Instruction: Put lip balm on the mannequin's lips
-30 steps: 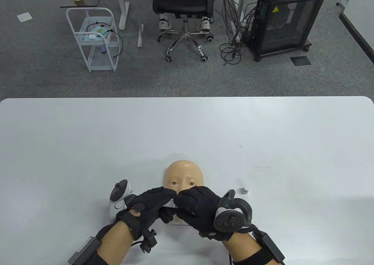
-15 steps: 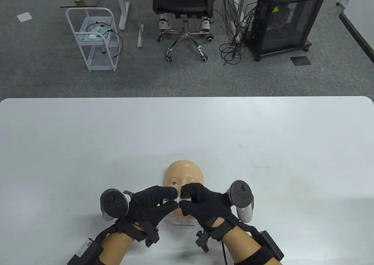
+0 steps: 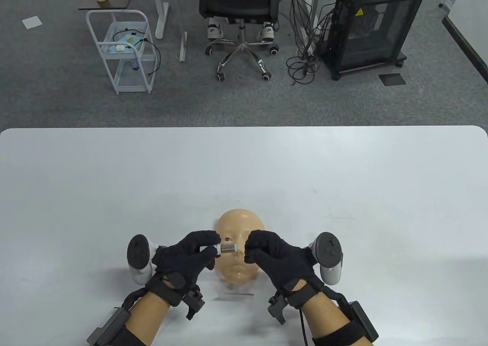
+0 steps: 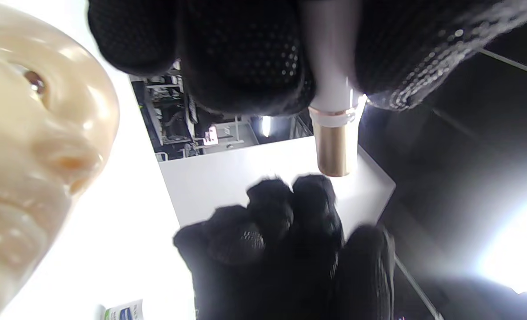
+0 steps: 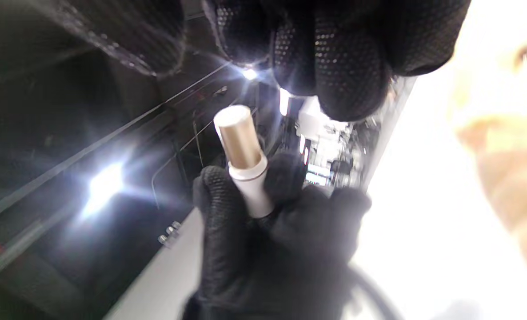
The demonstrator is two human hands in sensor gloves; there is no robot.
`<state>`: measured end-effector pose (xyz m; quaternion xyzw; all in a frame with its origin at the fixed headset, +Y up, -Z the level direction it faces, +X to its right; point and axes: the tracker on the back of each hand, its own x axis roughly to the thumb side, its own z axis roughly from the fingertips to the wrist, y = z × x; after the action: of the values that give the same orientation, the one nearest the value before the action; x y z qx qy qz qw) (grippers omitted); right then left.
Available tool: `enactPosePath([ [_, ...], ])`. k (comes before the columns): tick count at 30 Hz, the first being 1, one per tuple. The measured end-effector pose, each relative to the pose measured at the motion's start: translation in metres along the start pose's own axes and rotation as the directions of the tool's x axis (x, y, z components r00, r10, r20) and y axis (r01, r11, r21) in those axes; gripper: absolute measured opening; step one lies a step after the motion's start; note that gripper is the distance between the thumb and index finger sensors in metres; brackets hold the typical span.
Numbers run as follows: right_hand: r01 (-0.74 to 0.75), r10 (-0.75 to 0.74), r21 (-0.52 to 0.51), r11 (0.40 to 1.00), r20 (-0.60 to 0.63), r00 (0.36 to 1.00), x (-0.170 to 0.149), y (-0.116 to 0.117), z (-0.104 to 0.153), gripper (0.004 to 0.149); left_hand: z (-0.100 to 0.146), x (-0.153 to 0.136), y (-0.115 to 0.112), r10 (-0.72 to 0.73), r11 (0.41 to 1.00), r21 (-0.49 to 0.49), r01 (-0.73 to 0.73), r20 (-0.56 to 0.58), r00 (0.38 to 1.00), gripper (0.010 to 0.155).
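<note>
Right hand [image 3: 276, 256] is curled closed; whatever it holds is hidden in all views. Mannequin face [image 3: 239, 243]: its left eye is behind the right hand's fingers [image 3: 256, 240], and the lip balm tube [image 3: 227, 248] crosses its right cheek. Tube's white base is buried in the left hand [image 3: 190, 252]. Face is blown out and cut by the frame edge in the right wrist view. Both forearms are cut off at the near edge.

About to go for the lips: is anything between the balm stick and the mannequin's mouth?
Nothing visible. The left hand holds the uncapped lip balm sideways above the mannequin face, near the eyes. The mouth lies uncovered, and the right hand sits off to its side.
</note>
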<state>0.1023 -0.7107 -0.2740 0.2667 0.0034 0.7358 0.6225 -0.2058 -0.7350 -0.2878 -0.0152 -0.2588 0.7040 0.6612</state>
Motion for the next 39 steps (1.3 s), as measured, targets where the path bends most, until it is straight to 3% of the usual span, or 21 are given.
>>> enactPosePath([
  [3, -0.131, 0.130, -0.054, 0.990, -0.021, 0.991, 0.003, 0.000, -0.002, 0.066, 0.001, -0.002, 0.009, 0.055, 0.997, 0.063, -0.054, -0.023, 0.998, 0.049],
  [7, -0.300, 0.290, -0.087, 0.950, -0.115, 0.950, -0.002, 0.005, -0.016, 0.069, 0.002, 0.001, 0.017, 0.015, 0.994, 0.104, -0.012, -0.025, 1.000, 0.049],
  [11, -0.473, 0.463, 0.026, 0.881, -0.258, 0.848, -0.015, 0.014, -0.037, 0.079, 0.002, 0.000, 0.019, -0.022, 0.993, 0.113, 0.026, -0.033, 0.999, 0.049],
  [15, -0.522, 0.550, 0.186, 0.832, -0.397, 0.735, -0.045, 0.021, -0.058, 0.091, 0.002, 0.001, 0.020, -0.071, 0.991, 0.108, 0.075, -0.038, 0.997, 0.048],
  [18, -0.531, 0.560, 0.209, 0.821, -0.476, 0.678, -0.063, 0.021, -0.067, 0.102, 0.001, 0.006, 0.017, -0.179, 0.979, 0.090, 0.181, -0.033, 0.983, 0.047],
  [22, -0.511, 0.544, 0.215, 0.832, -0.495, 0.678, -0.075, 0.024, -0.070, 0.104, -0.001, 0.015, 0.005, -0.380, 0.925, 0.026, 0.380, 0.000, 0.925, 0.047],
  [27, -0.487, 0.523, 0.212, 0.847, -0.500, 0.691, -0.081, 0.027, -0.070, 0.102, -0.003, 0.014, -0.022, -0.521, 0.851, -0.062, 0.521, 0.022, 0.853, 0.048],
  [33, -0.468, 0.498, 0.196, 0.862, -0.503, 0.707, -0.083, 0.026, -0.068, 0.100, -0.005, 0.013, -0.045, -0.611, 0.779, -0.126, 0.614, 0.066, 0.789, 0.049],
  [39, -0.458, 0.491, 0.197, 0.867, -0.497, 0.715, -0.083, 0.026, -0.069, 0.100, -0.007, 0.007, -0.053, -0.664, 0.730, -0.151, 0.666, 0.074, 0.744, 0.049],
])
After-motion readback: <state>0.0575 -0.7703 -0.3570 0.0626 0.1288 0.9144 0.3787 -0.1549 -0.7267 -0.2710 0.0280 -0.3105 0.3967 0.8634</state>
